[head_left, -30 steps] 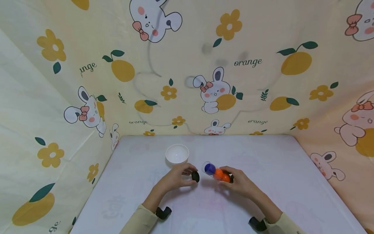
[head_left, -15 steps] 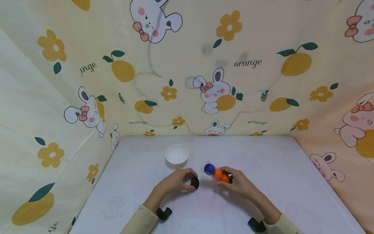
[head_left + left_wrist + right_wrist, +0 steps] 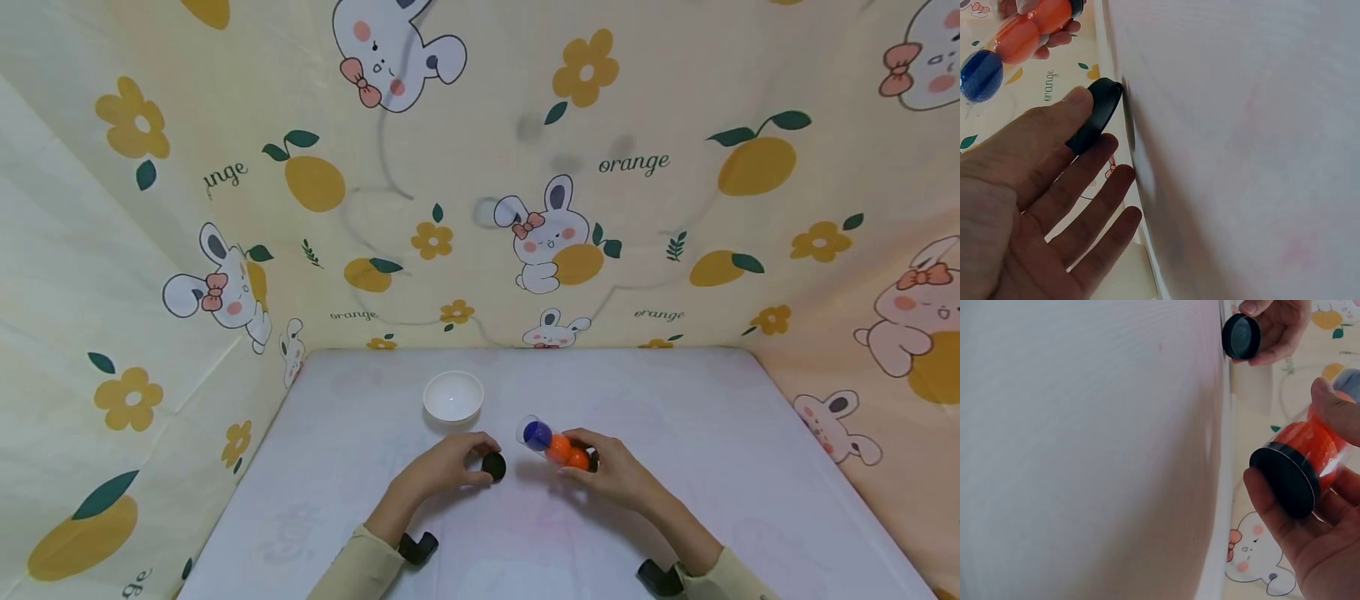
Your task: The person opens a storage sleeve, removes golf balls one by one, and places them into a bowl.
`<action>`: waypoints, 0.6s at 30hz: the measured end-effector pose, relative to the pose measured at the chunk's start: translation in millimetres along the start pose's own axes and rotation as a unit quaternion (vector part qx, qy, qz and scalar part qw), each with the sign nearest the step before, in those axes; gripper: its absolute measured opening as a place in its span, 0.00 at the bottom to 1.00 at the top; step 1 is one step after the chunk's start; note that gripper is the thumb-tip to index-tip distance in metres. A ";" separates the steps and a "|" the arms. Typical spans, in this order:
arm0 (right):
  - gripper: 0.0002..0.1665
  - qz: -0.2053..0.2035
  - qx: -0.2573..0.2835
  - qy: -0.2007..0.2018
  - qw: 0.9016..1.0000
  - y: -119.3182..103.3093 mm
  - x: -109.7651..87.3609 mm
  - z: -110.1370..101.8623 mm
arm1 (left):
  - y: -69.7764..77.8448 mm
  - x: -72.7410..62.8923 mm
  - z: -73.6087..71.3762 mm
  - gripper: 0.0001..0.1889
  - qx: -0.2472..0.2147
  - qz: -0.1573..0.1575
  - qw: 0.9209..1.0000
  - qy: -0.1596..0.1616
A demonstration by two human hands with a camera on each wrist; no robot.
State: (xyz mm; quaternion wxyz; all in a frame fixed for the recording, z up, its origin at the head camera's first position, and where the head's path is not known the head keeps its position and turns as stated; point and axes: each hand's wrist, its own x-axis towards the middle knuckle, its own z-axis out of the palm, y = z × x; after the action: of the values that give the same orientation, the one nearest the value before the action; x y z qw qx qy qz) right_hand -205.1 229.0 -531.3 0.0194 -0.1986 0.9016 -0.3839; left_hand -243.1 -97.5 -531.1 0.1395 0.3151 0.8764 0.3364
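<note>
In the head view my left hand [image 3: 444, 467] pinches a round black lid [image 3: 493, 467] by its edge, low over the tabletop. The right wrist view shows the lid's hollow inner side [image 3: 1242, 339]. The left wrist view has its rim at the table surface, thumb on one side and fingers on the other. My right hand [image 3: 621, 473] grips a clear plastic tube [image 3: 524, 423], tilted with its uncapped end up and to the left. Inside sit a blue ball [image 3: 537, 436] and orange balls [image 3: 558, 448]. A black cap [image 3: 1285, 482] closes the tube's lower end.
A white bowl [image 3: 453, 398] stands on the white-covered table [image 3: 360, 450], just behind my left hand. Patterned cloth [image 3: 465, 167] rises at the back and both sides. Black wrist straps with cameras [image 3: 418, 548] sit at both sleeves.
My left hand, with the lid, has come down and slightly back toward me from beside the bowl. The lid has turned its face more toward the head camera. My right hand and tube barely move.
</note>
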 end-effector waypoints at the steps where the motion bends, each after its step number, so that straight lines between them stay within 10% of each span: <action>1: 0.32 0.001 0.001 0.000 1.000 0.4 -0.2 0.0 | -0.2 -0.4 -0.1 0.24 0.002 -0.002 1.000 0.000; 18: 0.32 -0.016 -0.004 -0.006 1.000 0.4 -2.6 -0.9 | 5.0 -3.0 -5.6 0.22 -0.017 -0.014 0.999 0.026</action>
State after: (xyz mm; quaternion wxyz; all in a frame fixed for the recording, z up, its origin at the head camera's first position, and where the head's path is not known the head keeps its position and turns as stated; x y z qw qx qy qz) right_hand -203.0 230.8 -531.2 0.0177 -0.2155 0.8995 -0.3796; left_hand -241.2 -99.4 -523.5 0.1270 0.2919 0.8782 0.3569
